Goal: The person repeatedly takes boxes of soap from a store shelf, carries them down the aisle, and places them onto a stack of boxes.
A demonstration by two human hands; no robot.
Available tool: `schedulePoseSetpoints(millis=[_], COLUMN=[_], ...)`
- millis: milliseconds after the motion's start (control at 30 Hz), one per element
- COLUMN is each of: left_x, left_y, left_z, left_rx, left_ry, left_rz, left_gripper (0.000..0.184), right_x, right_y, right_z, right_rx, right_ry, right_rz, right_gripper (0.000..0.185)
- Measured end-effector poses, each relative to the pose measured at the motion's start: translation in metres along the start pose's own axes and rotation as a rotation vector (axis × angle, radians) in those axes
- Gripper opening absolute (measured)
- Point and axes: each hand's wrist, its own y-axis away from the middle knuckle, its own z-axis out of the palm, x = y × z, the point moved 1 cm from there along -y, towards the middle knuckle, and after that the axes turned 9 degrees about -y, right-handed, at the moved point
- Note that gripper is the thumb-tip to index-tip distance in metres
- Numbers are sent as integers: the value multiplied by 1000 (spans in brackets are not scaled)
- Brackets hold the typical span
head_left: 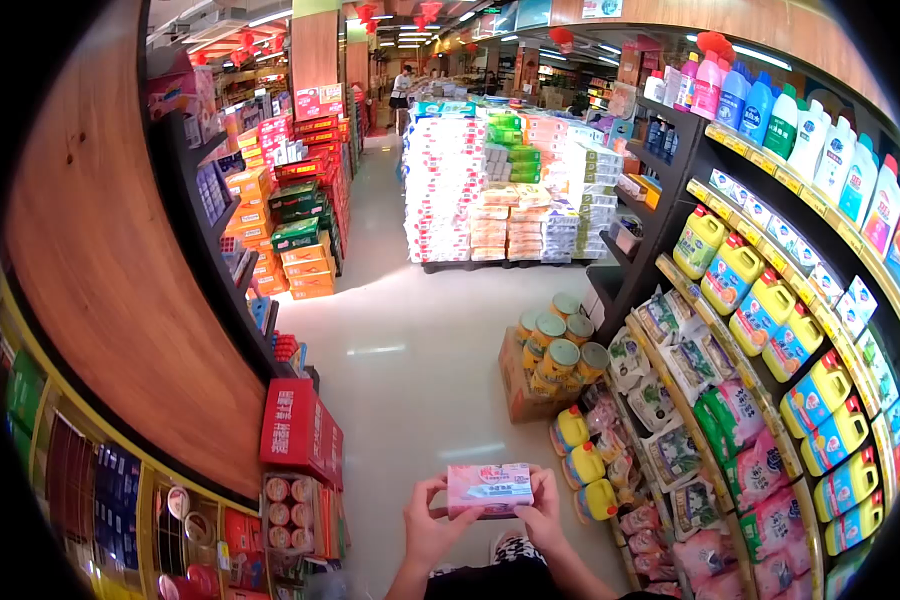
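Observation:
A pink box-shaped package (489, 486) with white and blue print is held up in front of me, low in the head view. My left hand (431, 523) grips its left end, thumb along the lower edge. On the right end my right hand (544, 515) is closed the same way. The package is roughly level, its printed face turned toward me. Its exact contents I cannot make out. Below it, part of a patterned shoe and dark clothing show.
Shelves on the right hold yellow jugs (730, 272), bagged goods and bottles (812, 138). Canisters (553, 365) stand on a carton by the shelf foot. At left are a red box (300, 428) and a wooden panel (140, 250). Stacked packs (450, 200) stand ahead; people are far back.

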Motion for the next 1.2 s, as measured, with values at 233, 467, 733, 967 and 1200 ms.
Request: schedulePoseSetpoints(millis=[233, 467, 733, 967, 1200], left_x=[-8, 1, -7, -22, -31], left_y=[-70, -145, -221, -281, -338], left_z=[21, 31, 62, 86, 66], left_rx=[45, 146, 200, 271, 358], left_ry=[-12, -74, -90, -96, -118], left_rz=[29, 61, 54, 5, -55], left_gripper=[52, 52, 54, 54, 54], right_x=[19, 25, 34, 59, 94], right_y=[-80, -176, -265, -331, -397], right_z=[-26, -37, -67, -94, -80], right_rx=[-52, -209, -270, -285, -356], right_ry=[-79, -136, -193, -241, -241], right_rz=[16, 56, 88, 134, 211], right_gripper=[34, 34, 34, 33, 33])
